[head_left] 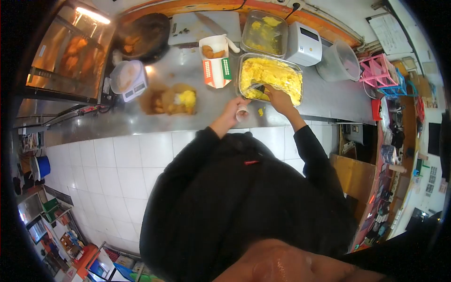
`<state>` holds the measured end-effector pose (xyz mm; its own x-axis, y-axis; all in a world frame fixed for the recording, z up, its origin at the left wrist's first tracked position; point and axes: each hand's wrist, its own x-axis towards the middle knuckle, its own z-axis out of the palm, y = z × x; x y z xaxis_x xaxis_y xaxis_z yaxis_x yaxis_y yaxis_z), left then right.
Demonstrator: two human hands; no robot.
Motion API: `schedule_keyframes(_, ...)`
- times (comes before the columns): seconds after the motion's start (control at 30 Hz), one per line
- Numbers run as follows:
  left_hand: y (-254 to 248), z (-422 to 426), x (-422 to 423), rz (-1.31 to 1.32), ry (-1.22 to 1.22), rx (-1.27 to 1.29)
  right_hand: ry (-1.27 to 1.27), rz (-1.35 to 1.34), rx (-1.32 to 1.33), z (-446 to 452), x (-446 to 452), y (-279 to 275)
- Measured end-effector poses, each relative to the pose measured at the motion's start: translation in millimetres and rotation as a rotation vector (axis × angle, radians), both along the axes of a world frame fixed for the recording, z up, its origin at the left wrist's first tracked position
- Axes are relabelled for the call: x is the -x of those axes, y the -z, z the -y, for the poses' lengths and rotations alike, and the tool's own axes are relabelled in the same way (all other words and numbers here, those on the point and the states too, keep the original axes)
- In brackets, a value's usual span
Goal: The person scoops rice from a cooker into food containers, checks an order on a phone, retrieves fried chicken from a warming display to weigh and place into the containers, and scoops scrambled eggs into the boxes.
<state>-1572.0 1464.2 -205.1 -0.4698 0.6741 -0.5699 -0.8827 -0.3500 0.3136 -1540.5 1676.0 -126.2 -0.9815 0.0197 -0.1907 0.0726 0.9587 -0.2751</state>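
My left hand [230, 113] is closed around a small paper cup [242, 113], whose open mouth shows something brownish inside. It is at the near side of a clear rectangular tub [238, 87], which is heaped with crumbly yellow food [270, 70] like scrambled egg. My right hand [278, 98] reaches over the tub's near edge, fingers wrapped round a metal utensil that looks like a spoon [257, 87]. The utensil's end lies in the yellow food; its handle is mostly hidden by the hand. A yellow crumb [260, 112] lies on the counter beside the cup.
Left of the tub stands an open red, white and green box [216, 74] with fried pieces inside. Brown paper [171, 99] holds food and yellow crumbs. Behind are a second tub [264, 35], white printer-like device [304, 43], knife [211, 23], wok [145, 37] and kitchen scale [134, 81].
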Motion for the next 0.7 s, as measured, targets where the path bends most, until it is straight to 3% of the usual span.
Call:
schedule_keyframes(0.27,-2.1,-4.1,-9.5,-0.11,-0.006,-0.02,-0.093,-0.035,-0.102,-19.3,-19.5,12.3)
schedule_keyframes(0.4,-42.1,-8.5,-15.0,0.021,-0.121,0.036,-0.225,-0.191,-0.16,-8.9,-23.0,32.3)
schedule_keyframes(0.43,-45.8,-5.9,-13.5,0.026,-0.107,0.009,-0.23,-0.113,-0.172,1.2,-21.4,10.1)
schedule_keyframes(0.67,-37.2,1.4,-6.1,0.028,-0.04,-0.122,-0.245,0.187,0.183,-52.8,0.4,10.9)
schedule_keyframes(0.7,-37.6,0.4,-5.4,0.032,-0.049,-0.102,-0.132,0.279,0.328,-55.5,5.2,4.5)
